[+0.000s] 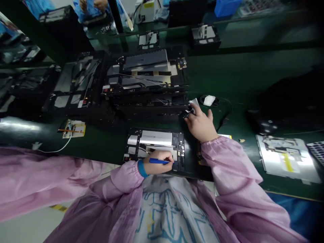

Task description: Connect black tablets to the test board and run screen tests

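An opened tablet lies on the green bench right in front of me, its silver battery and boards showing. My left hand rests on the tablet's near edge, closed around a blue pen-like tool whose tip points right at the board. My right hand reaches forward past the tablet's far right corner. Its fingertips are pinched on a small dark part with a silver tab, next to the stack of opened tablets. Both arms wear pink sleeves.
A white pad lies just beyond my right hand. A silver back plate and a black rounded object sit at the right. A yellow card with a white wire lies left. Another person's hands work at the far bench.
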Action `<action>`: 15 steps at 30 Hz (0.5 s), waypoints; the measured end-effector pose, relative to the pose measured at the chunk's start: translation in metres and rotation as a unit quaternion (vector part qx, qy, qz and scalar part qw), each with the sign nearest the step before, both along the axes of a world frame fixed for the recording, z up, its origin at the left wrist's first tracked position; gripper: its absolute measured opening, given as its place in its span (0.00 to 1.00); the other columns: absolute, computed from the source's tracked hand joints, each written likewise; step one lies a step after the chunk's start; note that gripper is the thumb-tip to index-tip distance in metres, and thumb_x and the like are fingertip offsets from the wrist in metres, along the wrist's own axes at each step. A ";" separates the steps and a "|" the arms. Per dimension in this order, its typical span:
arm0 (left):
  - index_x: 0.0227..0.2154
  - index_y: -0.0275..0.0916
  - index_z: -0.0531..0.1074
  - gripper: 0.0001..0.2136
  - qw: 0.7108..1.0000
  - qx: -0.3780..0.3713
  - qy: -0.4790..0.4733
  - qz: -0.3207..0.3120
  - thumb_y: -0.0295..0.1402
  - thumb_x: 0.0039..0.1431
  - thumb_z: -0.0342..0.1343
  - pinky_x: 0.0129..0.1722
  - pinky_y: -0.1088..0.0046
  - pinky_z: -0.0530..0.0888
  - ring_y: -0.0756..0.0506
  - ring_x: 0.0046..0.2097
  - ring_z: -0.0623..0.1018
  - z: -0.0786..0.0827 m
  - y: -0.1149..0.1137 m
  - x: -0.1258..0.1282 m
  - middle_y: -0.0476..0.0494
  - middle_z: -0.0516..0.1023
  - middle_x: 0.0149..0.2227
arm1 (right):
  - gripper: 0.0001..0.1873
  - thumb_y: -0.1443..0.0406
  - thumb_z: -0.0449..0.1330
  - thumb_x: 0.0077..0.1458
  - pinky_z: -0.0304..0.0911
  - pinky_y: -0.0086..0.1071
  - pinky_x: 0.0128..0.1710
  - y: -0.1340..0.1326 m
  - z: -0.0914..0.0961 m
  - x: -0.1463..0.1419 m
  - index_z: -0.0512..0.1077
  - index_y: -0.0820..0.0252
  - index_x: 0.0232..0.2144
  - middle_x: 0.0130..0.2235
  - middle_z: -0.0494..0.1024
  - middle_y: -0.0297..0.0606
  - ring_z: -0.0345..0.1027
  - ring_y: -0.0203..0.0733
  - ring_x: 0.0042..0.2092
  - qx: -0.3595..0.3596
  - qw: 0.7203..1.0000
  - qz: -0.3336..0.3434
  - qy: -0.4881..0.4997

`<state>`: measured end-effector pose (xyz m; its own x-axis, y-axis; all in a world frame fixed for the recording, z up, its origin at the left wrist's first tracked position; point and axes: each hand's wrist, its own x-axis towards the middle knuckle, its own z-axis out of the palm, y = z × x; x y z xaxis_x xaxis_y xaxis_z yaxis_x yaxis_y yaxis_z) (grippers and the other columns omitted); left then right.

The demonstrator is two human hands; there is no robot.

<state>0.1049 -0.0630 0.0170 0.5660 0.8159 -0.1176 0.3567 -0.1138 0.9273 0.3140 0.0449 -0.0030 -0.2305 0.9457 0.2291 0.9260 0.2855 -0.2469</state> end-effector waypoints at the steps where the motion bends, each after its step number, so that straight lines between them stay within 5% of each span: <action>1: 0.22 0.35 0.68 0.03 1.000 0.011 0.003 -0.007 0.24 0.47 0.53 0.25 0.78 0.64 0.52 0.24 0.69 0.000 0.000 0.000 0.50 0.71 0.22 | 0.14 0.62 0.48 0.61 0.44 0.68 0.55 -0.003 0.002 0.001 0.72 0.64 0.35 0.63 0.59 0.51 0.59 0.59 0.58 0.002 1.000 0.003 0.007; 4: 0.21 0.35 0.68 0.03 0.999 0.025 0.012 -0.027 0.25 0.47 0.53 0.25 0.78 0.63 0.52 0.24 0.70 -0.001 0.001 -0.001 0.49 0.71 0.22 | 0.14 0.62 0.48 0.61 0.46 0.65 0.56 -0.023 0.012 0.003 0.71 0.61 0.33 0.60 0.64 0.49 0.55 0.58 0.61 0.013 0.999 -0.006 0.053; 6: 0.21 0.35 0.68 0.03 0.999 0.016 0.003 -0.028 0.25 0.47 0.54 0.25 0.78 0.64 0.52 0.25 0.71 -0.001 0.001 -0.002 0.48 0.72 0.23 | 0.15 0.60 0.47 0.62 0.54 0.57 0.55 -0.045 0.018 0.000 0.70 0.60 0.32 0.54 0.71 0.49 0.61 0.55 0.56 0.003 0.993 0.002 0.116; 10: 0.24 0.36 0.66 0.04 0.992 -0.057 -0.087 0.071 0.28 0.51 0.55 0.26 0.78 0.68 0.52 0.26 0.73 -0.004 0.000 -0.008 0.47 0.73 0.25 | 0.14 0.59 0.48 0.63 0.65 0.41 0.44 -0.094 0.021 -0.011 0.71 0.58 0.34 0.38 0.76 0.44 0.70 0.45 0.42 -0.098 0.949 0.124 0.273; 15: 0.27 0.38 0.61 0.12 0.956 -0.173 -0.211 0.111 0.38 0.54 0.58 0.21 0.80 0.68 0.53 0.24 0.73 -0.006 -0.001 -0.013 0.49 0.73 0.26 | 0.12 0.59 0.51 0.62 0.64 0.41 0.44 -0.120 0.009 -0.019 0.72 0.56 0.36 0.39 0.77 0.42 0.70 0.44 0.43 -0.143 0.919 0.182 0.319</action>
